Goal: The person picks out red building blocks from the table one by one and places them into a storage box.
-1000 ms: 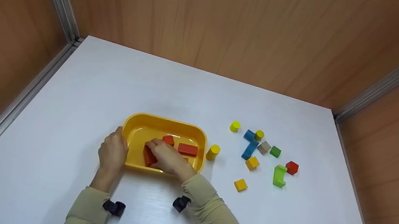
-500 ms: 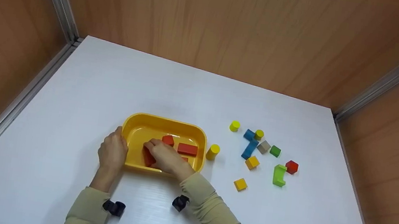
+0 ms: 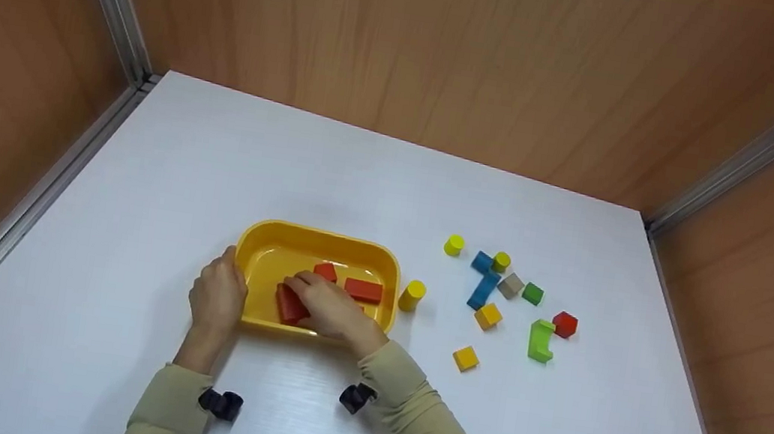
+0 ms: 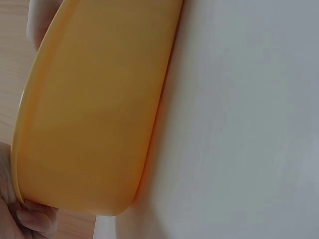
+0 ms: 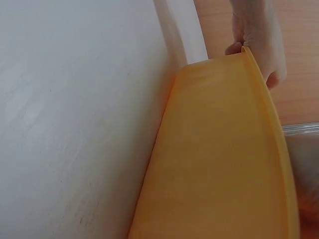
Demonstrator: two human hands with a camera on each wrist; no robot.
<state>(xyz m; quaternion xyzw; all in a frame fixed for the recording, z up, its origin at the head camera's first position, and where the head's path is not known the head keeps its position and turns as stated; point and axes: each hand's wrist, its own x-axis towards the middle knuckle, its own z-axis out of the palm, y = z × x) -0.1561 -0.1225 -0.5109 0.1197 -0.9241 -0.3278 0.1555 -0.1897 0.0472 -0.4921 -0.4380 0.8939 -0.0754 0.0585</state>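
A yellow tray [image 3: 324, 235] sits on the white table [image 3: 160, 162]. My left hand [image 3: 219, 292] grips the tray's left rim; its fingers [image 5: 259, 35] show over the tray's edge [image 5: 219, 149] in the right wrist view, and a fingertip [image 4: 31, 219] shows beside the tray's wall [image 4: 99, 124]. My right hand [image 3: 322, 302] reaches into the tray, fingers curled over a dark red block [image 3: 287, 305] at the near left. A small red block [image 3: 326, 270] and a flat red block [image 3: 363, 289] lie further back in the tray.
A yellow cylinder [image 3: 411, 295] stands just right of the tray. Further right lie several loose blocks: blue piece [image 3: 484, 282], grey cube [image 3: 511, 285], green cube [image 3: 533, 293], red cube [image 3: 564, 324], green arch [image 3: 541, 340], yellow cubes [image 3: 465, 357]. Wooden walls [image 3: 412, 39] enclose the table.
The right hand has shifted slightly right and back, and more of the dark red block now shows at the tray's near left. The left hand has stayed on the rim.
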